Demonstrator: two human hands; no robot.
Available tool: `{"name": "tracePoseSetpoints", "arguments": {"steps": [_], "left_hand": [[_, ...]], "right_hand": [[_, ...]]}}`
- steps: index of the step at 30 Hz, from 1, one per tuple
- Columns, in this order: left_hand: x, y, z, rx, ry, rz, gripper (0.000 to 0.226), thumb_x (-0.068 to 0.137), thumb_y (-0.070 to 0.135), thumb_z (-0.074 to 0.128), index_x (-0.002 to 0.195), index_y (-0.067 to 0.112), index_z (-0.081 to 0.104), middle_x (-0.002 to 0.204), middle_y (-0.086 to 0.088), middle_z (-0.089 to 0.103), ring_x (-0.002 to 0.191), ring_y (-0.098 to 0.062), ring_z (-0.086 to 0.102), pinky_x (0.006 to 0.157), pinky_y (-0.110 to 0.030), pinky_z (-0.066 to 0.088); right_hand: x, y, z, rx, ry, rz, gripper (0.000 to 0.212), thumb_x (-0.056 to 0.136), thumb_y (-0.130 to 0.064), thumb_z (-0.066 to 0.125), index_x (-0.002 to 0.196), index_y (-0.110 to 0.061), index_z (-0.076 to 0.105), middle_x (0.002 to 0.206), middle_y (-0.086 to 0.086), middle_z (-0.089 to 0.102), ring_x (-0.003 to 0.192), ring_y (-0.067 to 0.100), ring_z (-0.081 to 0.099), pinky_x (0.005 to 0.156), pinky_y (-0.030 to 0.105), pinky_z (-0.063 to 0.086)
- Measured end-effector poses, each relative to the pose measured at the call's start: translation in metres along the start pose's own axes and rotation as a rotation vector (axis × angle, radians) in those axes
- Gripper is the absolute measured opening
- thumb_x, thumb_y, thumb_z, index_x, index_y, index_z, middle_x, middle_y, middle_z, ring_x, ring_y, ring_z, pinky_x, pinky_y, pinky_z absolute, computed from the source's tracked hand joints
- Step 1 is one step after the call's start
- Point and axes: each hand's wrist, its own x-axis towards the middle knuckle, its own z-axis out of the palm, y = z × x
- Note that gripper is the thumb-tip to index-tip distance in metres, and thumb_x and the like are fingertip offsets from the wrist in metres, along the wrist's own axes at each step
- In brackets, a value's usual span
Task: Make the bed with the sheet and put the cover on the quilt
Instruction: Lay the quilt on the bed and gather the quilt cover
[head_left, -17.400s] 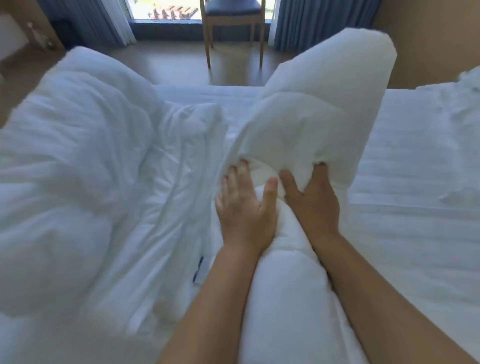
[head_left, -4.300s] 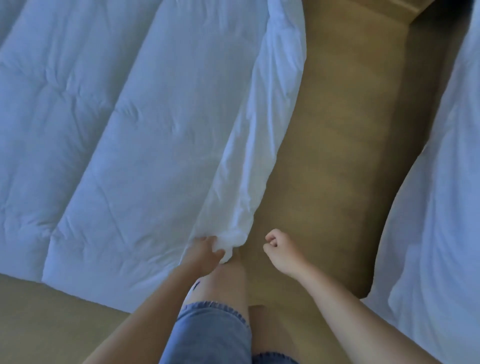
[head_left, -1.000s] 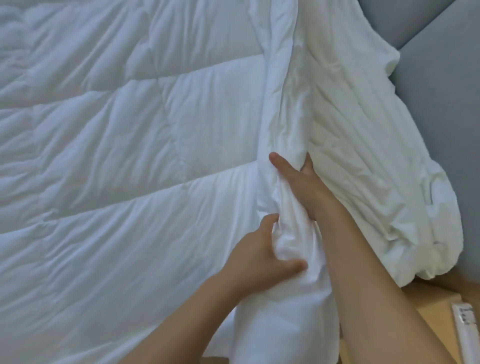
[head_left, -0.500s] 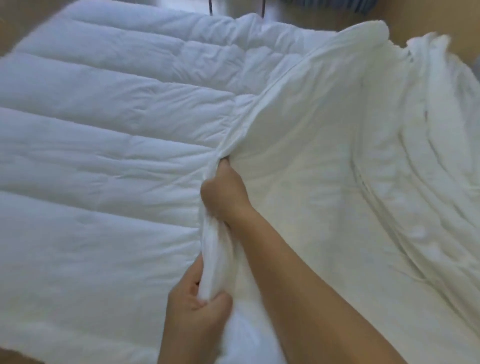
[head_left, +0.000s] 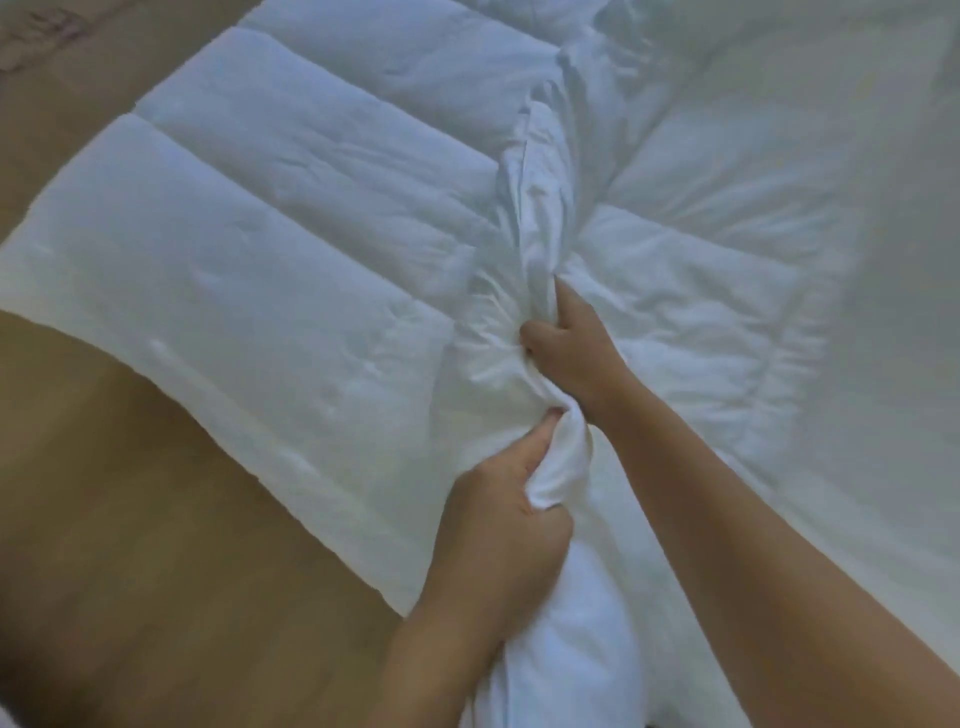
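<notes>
left hand (head_left: 506, 525) grip: pinching bunched cover (head_left: 540, 218) at the quilt's (head_left: 249, 249) near edge | right hand (head_left: 571, 348) grip: clenched on same bunch, mid-quilt | change: cover, billowed up a moment ago, now lies on quilt | reading: about half the quilt still bare

Matt cloth quilt (head_left: 270, 249) — wood floor (head_left: 130, 519)

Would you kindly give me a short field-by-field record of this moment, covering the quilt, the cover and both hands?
quilt: spread on the wooden floor; left part bare, stitched channels showing
cover: lies over the quilt's right part; its edge is bunched into a ridge down the middle
left hand: grips the bunched cover at the near end
right hand: grips the same bunch farther along
stage: quilt only partly covered
</notes>
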Motion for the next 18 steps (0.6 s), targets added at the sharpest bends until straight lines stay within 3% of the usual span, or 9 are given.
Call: {"name": "tracePoseSetpoints", "arguments": {"steps": [3, 5, 8, 11, 14, 16, 18], "left_hand": [[-0.004, 0.019, 0.079, 0.295, -0.219, 0.152, 0.075, 0.078, 0.024, 0.044, 0.149, 0.033, 0.020, 0.134, 0.006, 0.054, 0.116, -0.015, 0.052, 0.094, -0.025, 0.043], [-0.011, 0.026, 0.143, 0.405, -0.415, 0.192, 0.072, 0.093, 0.026, 0.043, 0.152, 0.020, 0.001, 0.146, -0.004, 0.039, 0.125, -0.024, 0.044, 0.098, -0.031, 0.037], [-0.030, 0.028, 0.238, 0.535, -0.613, 0.260, 0.074, 0.098, 0.030, 0.040, 0.150, 0.013, -0.010, 0.150, -0.010, 0.031, 0.130, -0.027, 0.040, 0.102, -0.035, 0.035], [-0.052, 0.027, 0.330, 0.586, -0.726, 0.313, 0.082, 0.097, 0.035, 0.045, 0.149, 0.014, -0.015, 0.150, -0.010, 0.030, 0.132, -0.027, 0.039, 0.102, -0.037, 0.038], [-0.065, 0.008, 0.418, 0.746, -0.924, 0.355, 0.090, 0.093, 0.042, 0.049, 0.148, 0.012, -0.015, 0.145, -0.014, 0.033, 0.128, -0.030, 0.040, 0.100, -0.040, 0.039], [-0.066, -0.017, 0.465, 0.991, -1.000, 0.391, 0.082, 0.093, 0.040, 0.048, 0.150, 0.013, -0.004, 0.141, -0.014, 0.033, 0.128, -0.031, 0.035, 0.102, -0.041, 0.033], [-0.067, -0.033, 0.497, 1.197, -0.972, 0.448, 0.070, 0.091, 0.033, 0.048, 0.148, 0.014, 0.013, 0.138, -0.011, 0.034, 0.127, -0.031, 0.035, 0.102, -0.039, 0.029]], "right_hand": [[-0.029, 0.036, -0.074, -0.007, 0.157, 0.024, 0.037, 0.075, -0.004, 0.049, 0.107, -0.022, 0.053, 0.083, -0.017, 0.055, 0.061, -0.019, 0.052, 0.055, 0.000, 0.037], [-0.057, 0.069, -0.127, -0.036, 0.249, 0.099, 0.035, 0.077, 0.000, 0.050, 0.104, -0.022, 0.053, 0.083, -0.013, 0.056, 0.061, -0.016, 0.052, 0.055, 0.001, 0.037], [-0.111, 0.122, -0.207, -0.054, 0.380, 0.228, 0.038, 0.081, 0.006, 0.047, 0.105, -0.022, 0.056, 0.092, -0.006, 0.059, 0.075, 0.000, 0.055, 0.058, 0.003, 0.040], [-0.162, 0.172, -0.279, -0.003, 0.515, 0.301, 0.034, 0.085, 0.001, 0.048, 0.108, -0.022, 0.057, 0.097, -0.003, 0.062, 0.078, 0.001, 0.057, 0.063, 0.006, 0.044], [-0.218, 0.232, -0.334, 0.042, 0.568, 0.445, 0.041, 0.092, -0.015, 0.052, 0.133, -0.018, 0.049, 0.103, -0.002, 0.056, 0.092, 0.010, 0.058, 0.080, 0.022, 0.045], [-0.265, 0.282, -0.352, -0.040, 0.463, 0.618, 0.052, 0.094, -0.026, 0.053, 0.143, -0.016, 0.037, 0.106, 0.005, 0.054, 0.102, 0.018, 0.055, 0.088, 0.029, 0.043], [-0.318, 0.330, -0.353, -0.100, 0.282, 0.785, 0.061, 0.093, -0.036, 0.053, 0.146, -0.015, 0.030, 0.131, 0.009, 0.050, 0.122, 0.024, 0.048, 0.099, 0.033, 0.038]]}}
